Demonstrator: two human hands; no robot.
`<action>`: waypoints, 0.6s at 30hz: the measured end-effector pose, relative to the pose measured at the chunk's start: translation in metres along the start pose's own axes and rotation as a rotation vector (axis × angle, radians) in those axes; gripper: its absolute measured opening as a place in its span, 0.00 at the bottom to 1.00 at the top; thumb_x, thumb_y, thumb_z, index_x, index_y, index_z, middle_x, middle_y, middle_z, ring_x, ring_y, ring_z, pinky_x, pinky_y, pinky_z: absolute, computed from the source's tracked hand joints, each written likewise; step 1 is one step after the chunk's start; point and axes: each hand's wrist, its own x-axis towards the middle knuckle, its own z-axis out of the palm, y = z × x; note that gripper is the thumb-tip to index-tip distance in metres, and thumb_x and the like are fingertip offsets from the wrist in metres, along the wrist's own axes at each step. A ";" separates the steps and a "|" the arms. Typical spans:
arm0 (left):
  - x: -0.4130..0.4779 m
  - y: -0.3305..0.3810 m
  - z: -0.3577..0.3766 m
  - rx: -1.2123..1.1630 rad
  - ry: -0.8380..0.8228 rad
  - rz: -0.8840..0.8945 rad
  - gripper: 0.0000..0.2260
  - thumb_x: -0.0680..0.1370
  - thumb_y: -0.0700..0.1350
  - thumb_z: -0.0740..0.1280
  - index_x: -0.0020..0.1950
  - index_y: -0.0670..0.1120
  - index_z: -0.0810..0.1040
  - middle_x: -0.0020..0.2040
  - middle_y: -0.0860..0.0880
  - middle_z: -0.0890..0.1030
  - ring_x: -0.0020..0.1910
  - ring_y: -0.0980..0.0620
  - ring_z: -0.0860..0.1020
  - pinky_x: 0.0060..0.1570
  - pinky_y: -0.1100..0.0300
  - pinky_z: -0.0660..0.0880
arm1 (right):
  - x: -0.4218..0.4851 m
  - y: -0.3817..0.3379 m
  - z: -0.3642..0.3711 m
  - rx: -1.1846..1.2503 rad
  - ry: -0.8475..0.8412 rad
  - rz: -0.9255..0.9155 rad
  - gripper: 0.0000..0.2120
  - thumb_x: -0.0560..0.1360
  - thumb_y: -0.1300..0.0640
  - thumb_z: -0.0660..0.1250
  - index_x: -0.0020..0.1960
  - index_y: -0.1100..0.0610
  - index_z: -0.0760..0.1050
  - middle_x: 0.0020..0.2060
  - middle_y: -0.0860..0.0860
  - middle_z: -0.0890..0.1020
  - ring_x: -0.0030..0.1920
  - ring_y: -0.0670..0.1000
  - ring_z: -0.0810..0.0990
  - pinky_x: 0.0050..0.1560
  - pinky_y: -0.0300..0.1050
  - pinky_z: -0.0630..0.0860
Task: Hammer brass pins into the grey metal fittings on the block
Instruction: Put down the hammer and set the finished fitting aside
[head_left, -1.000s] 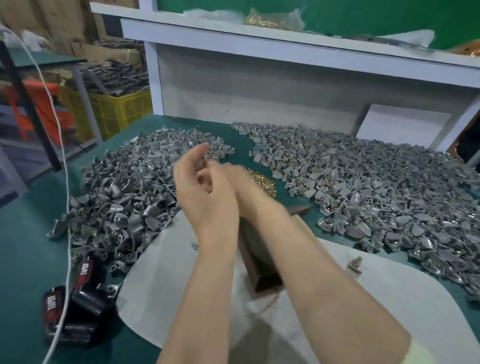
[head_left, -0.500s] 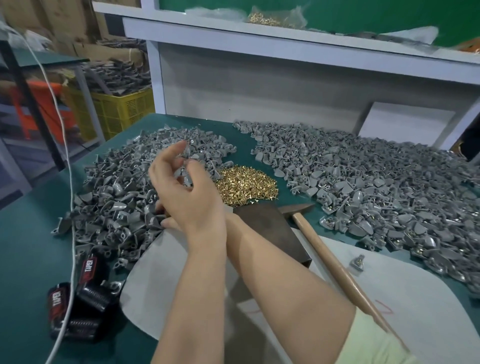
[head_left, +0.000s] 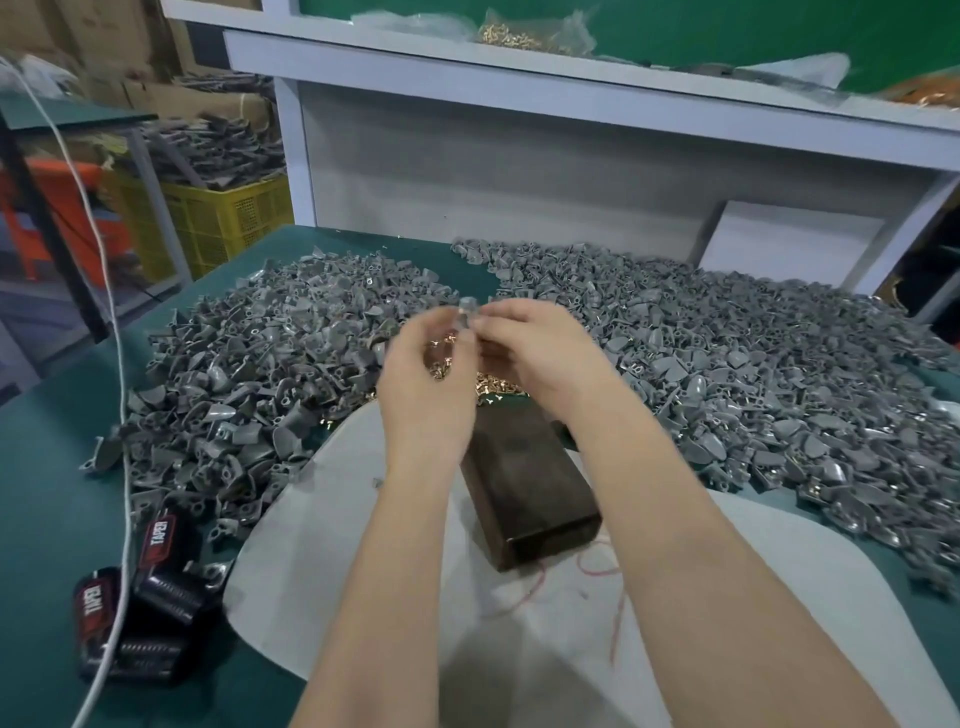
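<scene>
Both hands are raised together above the dark brown block (head_left: 530, 488), which lies on a pale sheet (head_left: 322, 561). My left hand (head_left: 431, 374) and my right hand (head_left: 535, 353) pinch one small grey metal fitting (head_left: 467, 312) between their fingertips. A heap of brass pins (head_left: 493, 387) lies just beyond the block, mostly hidden behind the hands. Whether a pin is in the fitting is too blurred to tell. The hammer is hidden.
Large piles of grey fittings lie left (head_left: 249, 374) and right (head_left: 753, 374) on the green table. Black spring hand grips (head_left: 140, 613) and a white cable (head_left: 117, 415) sit front left. A white shelf wall (head_left: 467, 171) stands behind; a yellow crate (head_left: 218, 223) is beyond the table's left edge.
My right hand came back from the left pile, where it reached under the left arm, and both hands now meet at the centre, pinching a fitting. The hammer seen earlier is now hidden.
</scene>
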 end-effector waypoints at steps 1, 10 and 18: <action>-0.002 0.000 0.003 0.009 -0.063 0.017 0.08 0.78 0.39 0.66 0.54 0.49 0.77 0.48 0.53 0.80 0.46 0.64 0.77 0.51 0.68 0.73 | -0.004 0.001 -0.010 0.066 -0.002 0.010 0.13 0.77 0.65 0.63 0.60 0.71 0.72 0.36 0.54 0.77 0.36 0.49 0.77 0.41 0.40 0.77; -0.011 -0.004 0.014 0.079 -0.242 0.049 0.04 0.76 0.41 0.70 0.47 0.48 0.77 0.43 0.53 0.82 0.44 0.58 0.80 0.45 0.70 0.73 | -0.039 0.018 -0.052 0.044 0.078 0.032 0.12 0.78 0.65 0.63 0.59 0.71 0.72 0.38 0.54 0.78 0.37 0.49 0.79 0.41 0.40 0.77; -0.010 -0.006 0.011 0.248 -0.293 0.169 0.09 0.78 0.38 0.66 0.51 0.51 0.80 0.46 0.55 0.82 0.45 0.62 0.79 0.49 0.69 0.72 | -0.032 0.007 -0.058 -0.341 0.086 -0.020 0.08 0.77 0.59 0.65 0.41 0.55 0.80 0.30 0.47 0.79 0.32 0.44 0.76 0.37 0.39 0.75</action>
